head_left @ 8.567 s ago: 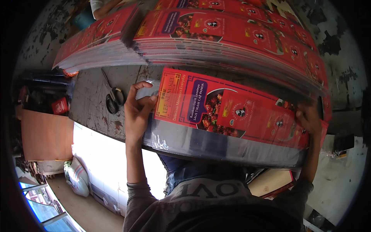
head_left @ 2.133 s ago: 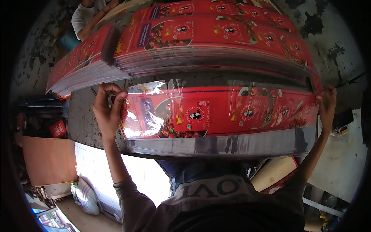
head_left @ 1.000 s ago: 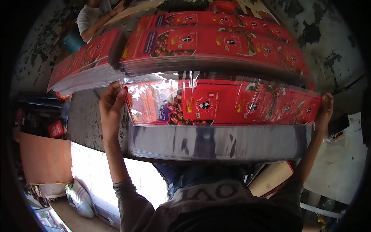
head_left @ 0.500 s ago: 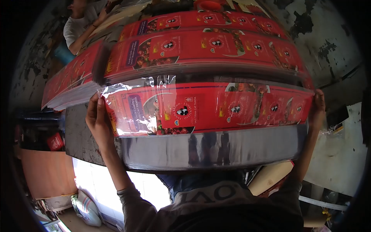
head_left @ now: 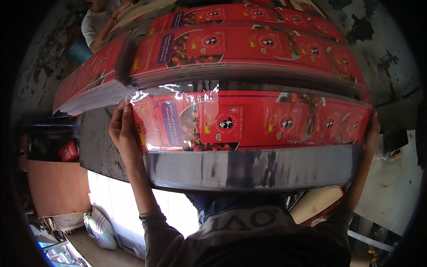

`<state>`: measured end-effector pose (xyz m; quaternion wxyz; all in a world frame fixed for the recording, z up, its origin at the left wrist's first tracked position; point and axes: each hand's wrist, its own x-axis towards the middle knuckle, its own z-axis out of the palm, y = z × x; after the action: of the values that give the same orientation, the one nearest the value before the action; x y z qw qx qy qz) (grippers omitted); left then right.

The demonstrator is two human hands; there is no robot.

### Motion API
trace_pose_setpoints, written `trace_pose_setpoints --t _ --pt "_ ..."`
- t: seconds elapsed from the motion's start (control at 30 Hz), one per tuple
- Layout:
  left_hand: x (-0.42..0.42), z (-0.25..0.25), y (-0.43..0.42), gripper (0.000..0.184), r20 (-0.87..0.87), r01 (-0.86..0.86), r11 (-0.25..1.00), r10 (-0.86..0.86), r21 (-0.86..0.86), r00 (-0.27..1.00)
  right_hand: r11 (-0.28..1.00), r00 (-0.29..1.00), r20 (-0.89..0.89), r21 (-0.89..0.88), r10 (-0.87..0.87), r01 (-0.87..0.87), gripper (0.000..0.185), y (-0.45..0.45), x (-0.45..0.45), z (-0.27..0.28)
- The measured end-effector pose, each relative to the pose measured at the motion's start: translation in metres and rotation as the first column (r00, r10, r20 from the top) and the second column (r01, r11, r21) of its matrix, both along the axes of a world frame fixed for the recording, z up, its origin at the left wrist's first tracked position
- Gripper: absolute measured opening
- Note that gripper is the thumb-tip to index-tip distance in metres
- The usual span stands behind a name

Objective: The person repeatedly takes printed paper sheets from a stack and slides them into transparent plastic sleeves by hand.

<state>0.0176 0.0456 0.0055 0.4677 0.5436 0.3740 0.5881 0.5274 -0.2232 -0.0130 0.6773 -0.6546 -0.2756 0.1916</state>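
- Closest to my viewpoint is the wearer's grey shirt (head_left: 249, 220), with the desk edge just beyond it.
- On that edge I see glossy grey plastic (head_left: 258, 171), lying lengthwise below the red sheet; how many layers deep it goes, I can't tell.
- Over it is the red Panda Brand oyster sauce sheet (head_left: 253, 120), a long printed film spread face up between both hands. I can't make out whether its underside touches the grey plastic.
- My left hand (head_left: 122, 122) has a narrow pinch, thumb against fingers, on the sheet's far left corner.
- My right hand (head_left: 372, 131) has hold of the right end, fingers close together; shadow hides exactly how the thumb sits.
- I'd call this one sheet's handling partway: it is spread out and roughly straight, but not yet let go.
- To the left, a worn strip of desk (head_left: 102, 142) shows.
- Just beyond the sheet stands a thick stack of matching prints (head_left: 240, 46), with a left-hand stack (head_left: 91, 73) beside it. I read those as finished piles, though I can't be sure.
- Farther back lies another row of red prints (head_left: 235, 15); I can't count what is left.
- At the far left, another person's arm (head_left: 106, 33) shows.
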Motion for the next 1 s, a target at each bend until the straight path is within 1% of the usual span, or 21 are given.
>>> trace_pose_setpoints --t 0.03,0.07,0.13,0.23,0.27,0.33,0.4,0.43,0.5,0.57,0.63,0.67,0.73,0.77,0.8,0.93,1.0 --pt "-0.001 0.0 0.0 0.022 0.0 -0.003 1.0 0.003 0.0 1.0 0.999 0.997 -0.06 0.024 0.044 -0.042 0.044 -0.002 0.003 -0.001" --pt "-0.001 -0.001 0.0 0.024 0.018 0.006 1.0 -0.006 -0.012 1.0 0.999 0.997 -0.06 0.023 0.046 -0.045 0.044 -0.002 0.003 -0.002" --pt "-0.002 -0.001 0.0 0.026 0.035 0.015 1.0 -0.014 -0.025 0.999 0.999 0.999 0.003 0.016 0.038 -0.038 0.043 -0.002 0.003 -0.003" --pt "-0.003 0.0 0.0 0.028 0.055 0.043 0.998 -0.04 -0.049 0.998 0.999 0.999 -0.037 0.028 0.022 -0.021 0.038 -0.003 0.003 -0.005" --pt "-0.005 -0.001 0.0 0.03 0.054 0.067 0.995 -0.063 -0.07 0.997 0.999 0.999 -0.036 0.027 0.024 -0.023 0.038 -0.004 0.006 -0.006" --pt "-0.007 -0.001 0.0 0.032 0.054 0.087 0.992 -0.082 -0.093 0.995 0.999 0.999 -0.008 -0.008 0.053 -0.053 0.031 -0.008 0.012 -0.008" --pt "-0.006 0.0 0.0 0.033 0.109 0.108 0.986 -0.094 -0.126 0.99 0.999 0.999 -0.003 -0.002 0.049 -0.049 0.029 -0.007 0.011 -0.009" --pt "-0.007 0.001 0.0 0.033 0.11 0.106 0.986 -0.092 -0.126 0.99 0.999 0.999 0.001 0.005 0.04 -0.04 0.027 -0.006 0.01 -0.008" --pt "-0.009 0.001 0.001 0.033 0.169 0.173 0.975 -0.149 -0.139 0.974 0.999 0.999 0.0 0.011 0.041 -0.041 0.027 -0.007 0.011 -0.009" --pt "-0.009 0.0 0.001 0.032 0.173 0.175 0.975 -0.15 -0.139 0.973 0.999 0.999 -0.002 0.018 0.04 -0.04 0.027 -0.009 0.013 -0.01" --pt "-0.01 -0.001 0.002 0.032 0.177 0.176 0.974 -0.151 -0.139 0.973 0.996 0.996 -0.027 0.01 0.09 -0.09 0.026 -0.01 0.015 -0.01" --pt "-0.011 -0.003 0.003 0.031 0.164 0.161 0.976 -0.137 -0.145 0.977 0.996 0.996 -0.026 0.008 0.088 -0.088 0.026 -0.011 0.016 -0.011" --pt "-0.01 -0.005 0.003 0.031 0.153 0.153 0.977 -0.129 -0.15 0.98 1.0 0.999 0.043 -0.017 0.009 -0.008 0.024 -0.012 0.018 -0.015" --pt "-0.009 -0.005 0.003 0.031 0.133 0.116 0.981 -0.096 -0.154 0.986 1.0 0.999 0.044 -0.018 0.005 -0.005 0.024 -0.012 0.018 -0.014" --pt "-0.008 -0.004 0.003 0.031 0.113 0.079 0.984 -0.061 -0.158 0.992 0.999 0.999 0.04 -0.028 0.026 -0.025 0.024 -0.011 0.015 -0.012" --pt "-0.009 -0.003 0.001 0.03 0.079 0.089 0.984 -0.077 -0.156 0.994 0.995 0.996 0.015 -0.024 0.092 -0.092 0.023 -0.012 0.018 -0.013" --pt "-0.008 -0.001 -0.002 0.029 -0.058 0.003 0.996 -0.009 -0.093 0.998 0.996 0.995 0.037 -0.002 0.089 -0.089 0.023 -0.017 0.027 -0.019"
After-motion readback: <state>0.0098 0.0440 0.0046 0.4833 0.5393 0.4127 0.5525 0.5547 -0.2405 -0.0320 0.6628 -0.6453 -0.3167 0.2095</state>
